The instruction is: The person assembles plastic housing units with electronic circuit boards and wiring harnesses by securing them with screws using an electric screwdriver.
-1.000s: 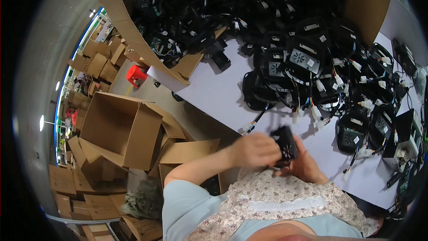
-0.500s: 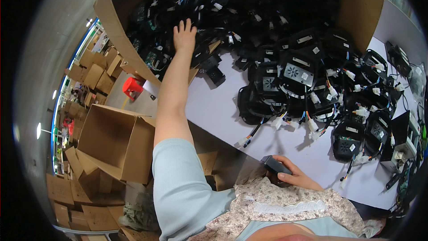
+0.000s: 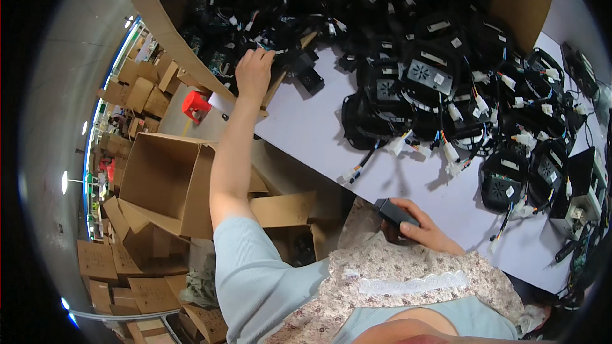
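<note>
My left hand [image 3: 254, 75] reaches into the opening of a large cardboard box [image 3: 167, 32], over a dark heap of black devices with wires and white plugs. Its fingers are curled down among the cables; what they hold, if anything, is hidden. Close to it lies a small black block-shaped part [image 3: 309, 78] on the table edge of the box. Near my body, my right hand [image 3: 424, 228] is wrapped round a small dark grey rectangular case [image 3: 396, 213], thumb on top.
Several black housings with speaker grilles [image 3: 428, 75] and wire leads are piled on the white table [image 3: 408, 181]. A metal-sided device [image 3: 577, 210] stands at the right. Left of the table are an open cardboard box [image 3: 159, 181], flattened cartons [image 3: 102, 261] and a red bucket [image 3: 196, 107].
My left hand has drawn back toward me a little, its fingers going from spread to curled. The view has shifted slightly. My right hand keeps the grey case.
</note>
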Demonstrator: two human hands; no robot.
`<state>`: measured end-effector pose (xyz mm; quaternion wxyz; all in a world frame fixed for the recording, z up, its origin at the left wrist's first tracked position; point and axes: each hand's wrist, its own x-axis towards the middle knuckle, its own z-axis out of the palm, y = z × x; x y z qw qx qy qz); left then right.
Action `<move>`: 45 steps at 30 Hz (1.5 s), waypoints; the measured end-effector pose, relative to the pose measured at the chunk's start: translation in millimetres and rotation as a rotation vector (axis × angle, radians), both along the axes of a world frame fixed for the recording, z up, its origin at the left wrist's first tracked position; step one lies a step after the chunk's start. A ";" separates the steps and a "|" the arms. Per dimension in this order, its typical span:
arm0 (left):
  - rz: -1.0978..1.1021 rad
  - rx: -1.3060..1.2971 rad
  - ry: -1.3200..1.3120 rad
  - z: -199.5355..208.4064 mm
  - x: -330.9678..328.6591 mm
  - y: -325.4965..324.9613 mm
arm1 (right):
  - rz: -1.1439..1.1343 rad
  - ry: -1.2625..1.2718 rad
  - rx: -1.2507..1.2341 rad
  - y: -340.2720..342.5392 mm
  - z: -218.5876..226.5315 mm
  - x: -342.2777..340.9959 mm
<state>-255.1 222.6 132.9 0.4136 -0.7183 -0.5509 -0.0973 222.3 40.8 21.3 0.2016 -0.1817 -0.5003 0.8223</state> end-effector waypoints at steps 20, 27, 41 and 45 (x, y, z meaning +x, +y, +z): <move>-0.582 -0.264 -0.717 -96.4 270.8 -267.6 | -0.599 0.180 -0.334 -12.5 -17.7 55.8; -0.575 -0.421 -0.765 -108.8 348.2 -249.2 | -0.782 0.079 0.090 -32.8 3.5 77.2; -0.212 -0.705 -0.884 -107.6 295.9 -208.0 | -0.800 -0.393 1.033 -11.2 21.9 63.4; -0.321 -0.685 -0.917 -102.5 299.9 -224.0 | -0.591 -0.518 1.263 -4.7 26.5 47.1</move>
